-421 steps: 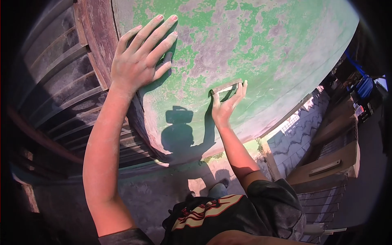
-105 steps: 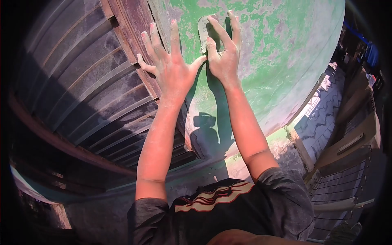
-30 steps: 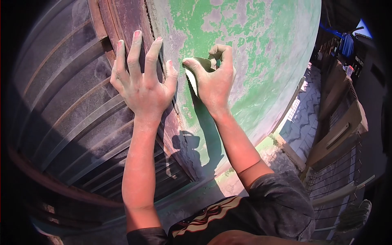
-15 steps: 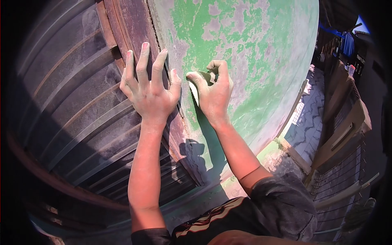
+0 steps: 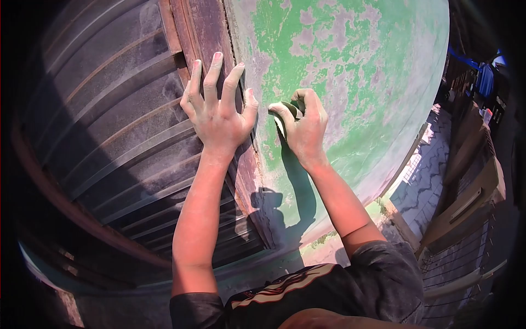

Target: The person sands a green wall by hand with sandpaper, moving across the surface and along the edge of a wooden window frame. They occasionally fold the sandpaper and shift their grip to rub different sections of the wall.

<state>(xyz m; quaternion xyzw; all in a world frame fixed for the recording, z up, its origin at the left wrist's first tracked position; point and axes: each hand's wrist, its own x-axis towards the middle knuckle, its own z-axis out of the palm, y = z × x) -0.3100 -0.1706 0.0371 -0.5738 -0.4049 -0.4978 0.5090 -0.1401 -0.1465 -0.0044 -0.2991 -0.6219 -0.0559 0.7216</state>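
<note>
My right hand (image 5: 311,134) pinches a folded piece of sandpaper (image 5: 294,110) between thumb and bent fingers, against the green wall (image 5: 356,126). The sheet curls inside the grip, and a pale edge shows below the thumb. Green paint on the wall is worn through to whitish-grey patches. My left hand (image 5: 220,123) is open with fingers spread, over the brown wooden frame (image 5: 211,30) beside the wall. Pale dust coats both hands. Whether the left palm presses on the frame is hidden.
Dark horizontal slats (image 5: 123,123) fill the left side, inside the wooden frame. To the right are a paved walkway (image 5: 419,175), a wooden and wire fence (image 5: 466,211) and a blue cloth (image 5: 485,81). My shadow (image 5: 268,205) falls low on the wall.
The whole view has shifted, so the scene sits further right. Against the wall, my right hand with the sandpaper has moved slightly down. My left hand stays nearly in place, still spread.
</note>
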